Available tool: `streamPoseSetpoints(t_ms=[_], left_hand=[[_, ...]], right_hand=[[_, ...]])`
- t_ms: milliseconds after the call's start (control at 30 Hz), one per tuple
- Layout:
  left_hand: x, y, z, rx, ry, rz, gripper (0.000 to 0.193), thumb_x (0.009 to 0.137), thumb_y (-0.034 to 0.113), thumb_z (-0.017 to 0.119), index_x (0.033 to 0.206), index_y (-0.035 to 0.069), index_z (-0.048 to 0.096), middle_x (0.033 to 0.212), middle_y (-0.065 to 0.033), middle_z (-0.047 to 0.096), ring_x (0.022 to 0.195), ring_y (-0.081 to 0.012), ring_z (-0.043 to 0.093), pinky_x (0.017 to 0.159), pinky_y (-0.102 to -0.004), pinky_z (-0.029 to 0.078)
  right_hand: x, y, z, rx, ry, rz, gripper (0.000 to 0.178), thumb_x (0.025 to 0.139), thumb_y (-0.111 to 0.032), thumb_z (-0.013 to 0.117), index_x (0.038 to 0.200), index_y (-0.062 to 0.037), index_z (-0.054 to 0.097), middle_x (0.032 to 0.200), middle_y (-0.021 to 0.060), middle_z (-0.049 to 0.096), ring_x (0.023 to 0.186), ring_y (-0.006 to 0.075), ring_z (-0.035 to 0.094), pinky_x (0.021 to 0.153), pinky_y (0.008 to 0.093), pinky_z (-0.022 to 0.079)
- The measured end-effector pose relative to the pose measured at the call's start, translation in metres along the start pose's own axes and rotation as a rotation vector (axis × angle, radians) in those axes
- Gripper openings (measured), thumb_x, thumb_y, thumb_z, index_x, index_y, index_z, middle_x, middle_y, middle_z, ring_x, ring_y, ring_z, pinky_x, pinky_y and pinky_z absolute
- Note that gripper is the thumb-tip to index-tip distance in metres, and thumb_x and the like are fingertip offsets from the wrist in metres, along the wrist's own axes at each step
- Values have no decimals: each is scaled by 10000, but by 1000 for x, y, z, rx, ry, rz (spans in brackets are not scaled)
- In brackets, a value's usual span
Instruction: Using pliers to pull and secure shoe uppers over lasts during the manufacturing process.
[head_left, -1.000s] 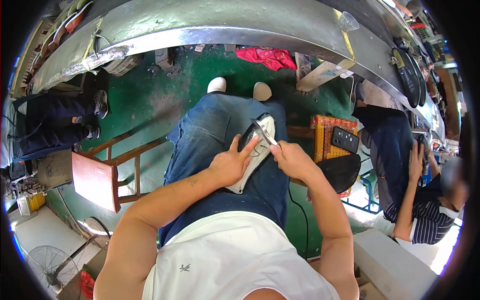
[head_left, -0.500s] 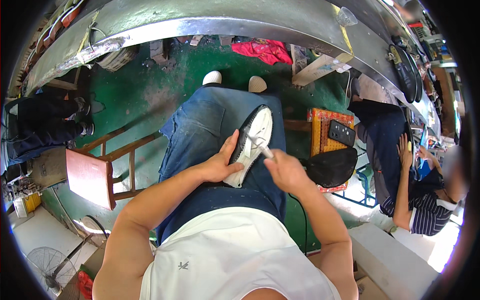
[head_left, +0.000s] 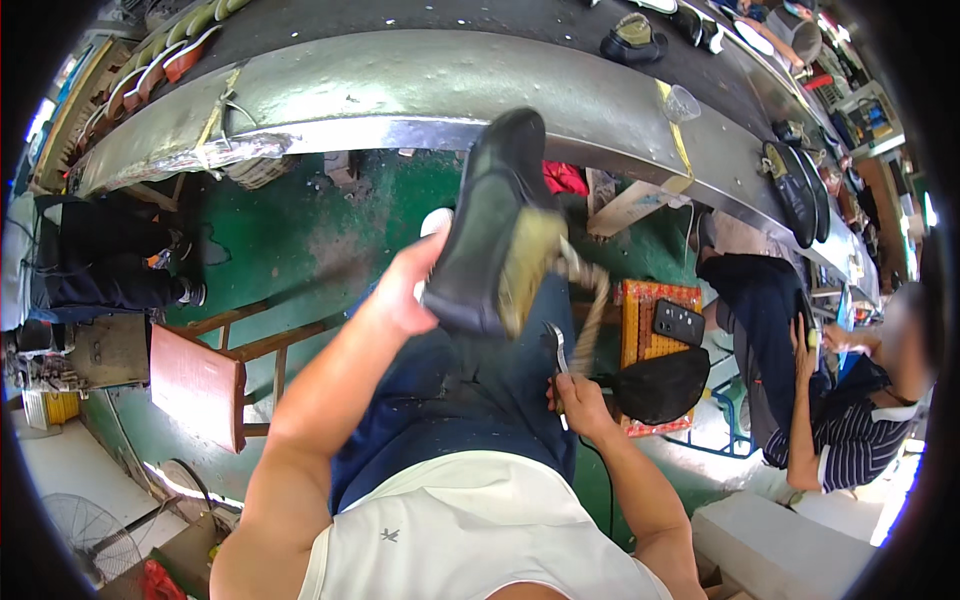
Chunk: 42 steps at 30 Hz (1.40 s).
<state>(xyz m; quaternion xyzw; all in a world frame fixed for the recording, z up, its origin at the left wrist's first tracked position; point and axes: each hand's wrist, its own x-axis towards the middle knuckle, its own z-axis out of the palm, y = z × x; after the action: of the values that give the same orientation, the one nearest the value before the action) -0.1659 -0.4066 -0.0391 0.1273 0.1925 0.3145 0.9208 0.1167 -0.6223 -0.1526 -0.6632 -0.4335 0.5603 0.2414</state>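
My left hand [head_left: 405, 285] grips a black shoe [head_left: 480, 235], raised above my lap toward the metal bench. Its toe points away from me, and its dark upper faces me. An olive-coloured block, seemingly a shoe last [head_left: 535, 265], fills the shoe's opening. From it dangles a tan twisted cord [head_left: 592, 315], blurred by motion. Low over my right thigh, my right hand [head_left: 582, 404] is closed round a slim silver hand tool [head_left: 560, 350] with a curved end. I cannot make out the tool's exact kind.
A metal-edged bench [head_left: 350, 85] spans the far side, with shoes [head_left: 795, 195] on its right end. A wooden stool [head_left: 200, 385] stands left. At right, a phone [head_left: 677, 322] and black bag [head_left: 660, 385] lie on a woven seat; beyond sits a co-worker [head_left: 850, 430].
The shoe has left my lap, rising forward in my left hand and turning from its white sole to its dark upper. My right hand has drawn back lower with the tool.
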Motion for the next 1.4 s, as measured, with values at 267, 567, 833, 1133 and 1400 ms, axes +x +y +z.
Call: streamPoseSetpoints(t_ms=[267, 567, 833, 1133, 1400], left_hand=[[62, 24, 45, -6, -77, 148, 682, 1012, 677, 373, 1409, 148, 537, 1263, -167, 662, 1104, -387, 672, 869, -524, 552], [115, 58, 61, 56, -10, 152, 764, 992, 724, 339, 1407, 119, 552, 1274, -168, 665, 1143, -372, 662, 871, -499, 556], [188, 127, 10, 1200, 498, 732, 791, 1064, 614, 293, 1597, 30, 261, 1501, -231, 461, 1354, -367, 496, 1152, -464, 361], [236, 150, 30, 1002, 246, 639, 840, 1058, 577, 383, 1566, -77, 236, 1593, -269, 342, 1514, -326, 287, 1227, -367, 233], [232, 151, 44, 1145, 236, 596, 989, 880, 216, 770, 1594, -67, 147, 1514, -196, 452, 1369, -270, 473, 1145, -361, 368]], right_hand=[[5, -21, -4, -128, -17, 27, 474, 1077, -393, 443, 973, 28, 634, 773, 122, 702, 697, 225, 707, 662, 361, 544], [27, -83, -45, -339, -58, -42, 402, 1032, -386, 517, 1027, -5, 646, 844, 173, 713, 817, 353, 713, 761, 432, 548], [100, -185, -128, -787, 523, -576, 416, 919, -389, 682, 1138, -40, 630, 924, 157, 675, 858, 391, 647, 746, 507, 489], [181, -260, -177, -1068, 820, -754, 433, 813, -249, 784, 1165, -36, 647, 1166, 122, 616, 1191, 320, 538, 986, 468, 422], [248, -289, -104, -307, 585, -864, 432, 984, -204, 604, 1339, 29, 525, 1316, 256, 583, 1218, 419, 568, 1066, 469, 430]])
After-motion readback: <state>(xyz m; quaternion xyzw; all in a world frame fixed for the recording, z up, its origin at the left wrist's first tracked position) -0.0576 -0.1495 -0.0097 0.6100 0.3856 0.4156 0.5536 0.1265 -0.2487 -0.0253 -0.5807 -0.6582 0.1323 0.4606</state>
